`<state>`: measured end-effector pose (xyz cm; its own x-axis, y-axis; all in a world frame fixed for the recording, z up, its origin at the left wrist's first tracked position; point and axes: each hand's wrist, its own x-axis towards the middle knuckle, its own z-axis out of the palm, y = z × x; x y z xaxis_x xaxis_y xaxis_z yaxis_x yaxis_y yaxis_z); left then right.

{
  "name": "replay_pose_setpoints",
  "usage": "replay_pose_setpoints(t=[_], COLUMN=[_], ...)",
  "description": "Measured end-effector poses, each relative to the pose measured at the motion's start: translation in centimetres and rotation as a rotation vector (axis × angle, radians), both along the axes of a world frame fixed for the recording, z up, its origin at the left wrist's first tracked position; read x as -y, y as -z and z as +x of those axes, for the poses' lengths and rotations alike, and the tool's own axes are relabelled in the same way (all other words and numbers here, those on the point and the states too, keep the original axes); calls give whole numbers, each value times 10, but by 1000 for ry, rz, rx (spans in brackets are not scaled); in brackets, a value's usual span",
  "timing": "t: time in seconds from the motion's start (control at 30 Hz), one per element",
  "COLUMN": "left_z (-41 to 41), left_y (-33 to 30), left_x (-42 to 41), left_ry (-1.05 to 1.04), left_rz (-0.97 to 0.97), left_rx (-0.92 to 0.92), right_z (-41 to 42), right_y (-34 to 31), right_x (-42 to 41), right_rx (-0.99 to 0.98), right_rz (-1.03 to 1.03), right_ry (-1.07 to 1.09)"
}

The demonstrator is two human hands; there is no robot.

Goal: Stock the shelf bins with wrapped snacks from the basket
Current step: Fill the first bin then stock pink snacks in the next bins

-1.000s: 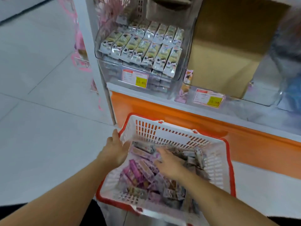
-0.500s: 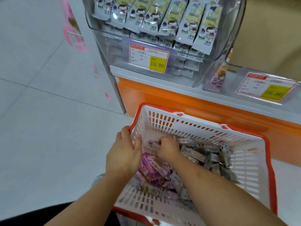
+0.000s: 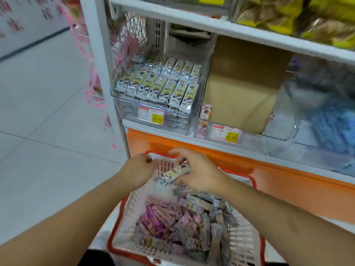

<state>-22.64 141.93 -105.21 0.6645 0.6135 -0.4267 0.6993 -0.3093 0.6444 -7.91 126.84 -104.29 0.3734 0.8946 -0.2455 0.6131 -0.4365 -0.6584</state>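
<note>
A white basket with a red rim (image 3: 123,217) sits low in front of me, holding several pink and silver wrapped snacks (image 3: 184,225). Above its far end, my right hand (image 3: 199,171) grips a few pale wrapped snack bars (image 3: 175,173). My left hand (image 3: 139,169) is beside them with curled fingers touching the left end of the bundle. A clear shelf bin (image 3: 123,104) above holds rows of the same pale snacks (image 3: 163,83), with a price tag (image 3: 151,115) on its front.
An orange shelf base (image 3: 288,181) runs behind the basket. A second clear bin (image 3: 247,143) to the right holds a brown cardboard sheet (image 3: 240,89); a third has blue packets (image 3: 334,129). Pink ribbons (image 3: 94,87) hang on the white upright. Tiled floor lies left.
Both hands have risen out of the snack pile to above the basket's far rim, the right now holding pale snack bars. The camera has tilted up toward the shelf.
</note>
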Motion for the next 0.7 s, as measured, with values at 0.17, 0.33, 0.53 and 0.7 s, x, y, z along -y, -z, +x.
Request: replay_pose_setpoints(t=[0.17, 0.33, 0.53, 0.7], left_z=[4, -3, 5, 9], left_y=[-101, -122, -122, -131], left_x=[15, 17, 22, 12], left_ry=[292, 173, -14, -81], left_rz=[-386, -549, -619, -585], left_rx=[172, 348, 503, 503], right_z=[2, -17, -26, -22], right_y=[-93, -124, -130, -130], right_x=[25, 47, 34, 20], right_rx=[135, 232, 207, 168], right_rz=[187, 320, 287, 321], right_ry=[-75, -3, 108, 185])
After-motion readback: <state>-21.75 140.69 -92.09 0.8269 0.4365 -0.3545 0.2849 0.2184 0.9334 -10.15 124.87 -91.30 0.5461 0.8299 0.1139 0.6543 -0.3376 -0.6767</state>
